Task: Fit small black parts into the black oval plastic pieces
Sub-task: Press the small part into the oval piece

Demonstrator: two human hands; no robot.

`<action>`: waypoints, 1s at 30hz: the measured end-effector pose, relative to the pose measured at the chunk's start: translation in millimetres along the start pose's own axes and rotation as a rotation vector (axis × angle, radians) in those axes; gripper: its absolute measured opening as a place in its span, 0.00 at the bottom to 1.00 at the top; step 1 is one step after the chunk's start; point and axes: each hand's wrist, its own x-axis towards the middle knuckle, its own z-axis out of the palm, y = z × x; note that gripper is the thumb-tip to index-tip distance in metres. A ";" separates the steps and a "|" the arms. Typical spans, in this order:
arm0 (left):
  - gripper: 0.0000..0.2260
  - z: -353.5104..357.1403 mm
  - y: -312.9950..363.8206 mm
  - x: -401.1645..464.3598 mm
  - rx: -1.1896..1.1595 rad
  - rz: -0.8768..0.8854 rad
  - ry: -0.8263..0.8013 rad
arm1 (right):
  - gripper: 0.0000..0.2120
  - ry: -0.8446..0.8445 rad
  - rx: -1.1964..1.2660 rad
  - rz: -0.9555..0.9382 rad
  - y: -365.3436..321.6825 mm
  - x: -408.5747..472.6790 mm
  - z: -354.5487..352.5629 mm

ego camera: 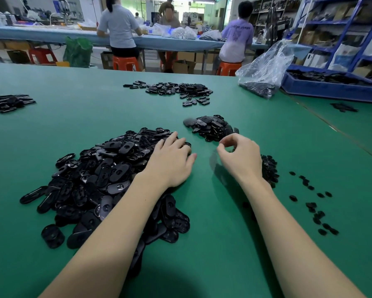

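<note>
At the far left edge of the green table (51, 130) lies a small heap (8, 103) of glossy black pieces, well apart from the work. Nearer, the big pile of ovals (94, 179) spreads under and beside the left forearm: flat, shiny, rounded-end plastic shells, many showing a hole or recess in the middle, lying at every angle, so no single long axis holds for the pile.

The left hand (172, 162) rests on the pile's right edge, fingers straight and spread, palm down, touching ovals but not visibly curled round any (whether one is pinned under the palm is hidden). The ovals lie directly under and to the left of this hand, so it is the nearer one for picking a shell.

The right hand (241, 158) hovers over bare table just to the right, fingers curled with thumb and forefinger drawn together; a dark speck shows behind the fingers, but I cannot tell if it pinches a small part. The small parts (269, 171) lie just right of its wrist, a low matte cluster, with strays scattered further right.

Beyond the hands sit a second pile (213, 126) of what may be fitted ovals and a further spread (176, 90). To the right stand a crinkled clear bag (264, 69) and a blue tray (331, 88).

Likely next: each hand lifts its own piece.
</note>
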 end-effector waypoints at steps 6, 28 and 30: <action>0.21 2.3 -0.8 1.4 -0.001 -0.048 -0.099 | 0.05 -0.018 0.011 -0.004 0.8 3.8 -10.3; 0.07 -19.0 16.2 -7.8 -1.278 -0.396 0.178 | 0.07 -0.178 -0.287 0.097 13.3 6.4 -25.5; 0.10 -18.8 16.4 -7.6 -1.358 -0.424 0.171 | 0.07 -0.179 -0.290 0.056 11.3 5.9 -25.3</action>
